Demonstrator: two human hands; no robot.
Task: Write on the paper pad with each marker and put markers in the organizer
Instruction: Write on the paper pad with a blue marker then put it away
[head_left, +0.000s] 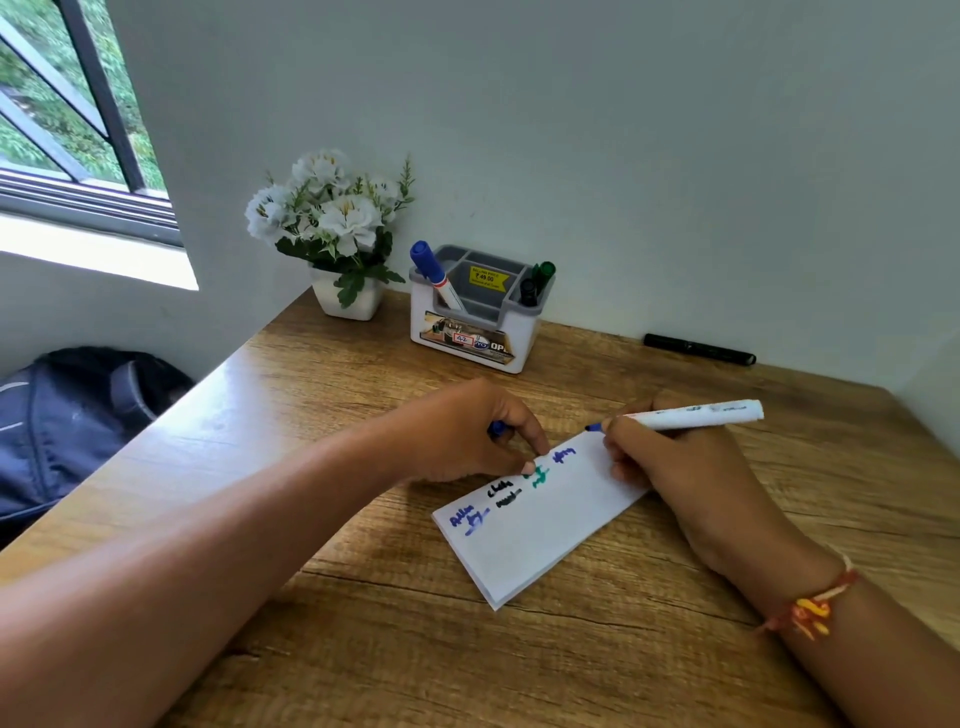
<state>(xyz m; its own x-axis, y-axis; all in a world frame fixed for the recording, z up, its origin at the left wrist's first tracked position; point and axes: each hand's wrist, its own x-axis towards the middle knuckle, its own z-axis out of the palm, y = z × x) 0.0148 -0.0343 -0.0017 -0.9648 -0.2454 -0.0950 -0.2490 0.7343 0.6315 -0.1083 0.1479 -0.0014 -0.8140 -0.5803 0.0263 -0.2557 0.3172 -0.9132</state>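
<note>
Blue cap, mostly hidden, sits pinched in left hand; right hand grips marker.

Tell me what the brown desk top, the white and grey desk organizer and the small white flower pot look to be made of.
Brown desk top: wood or wood-look laminate; grain lines, soft sheen toward the window. White and grey desk organizer: moulded plastic, smooth, with thin divider walls and a printed label. Small white flower pot: smooth, faintly glossy; ceramic or plastic, cannot tell which.
</note>
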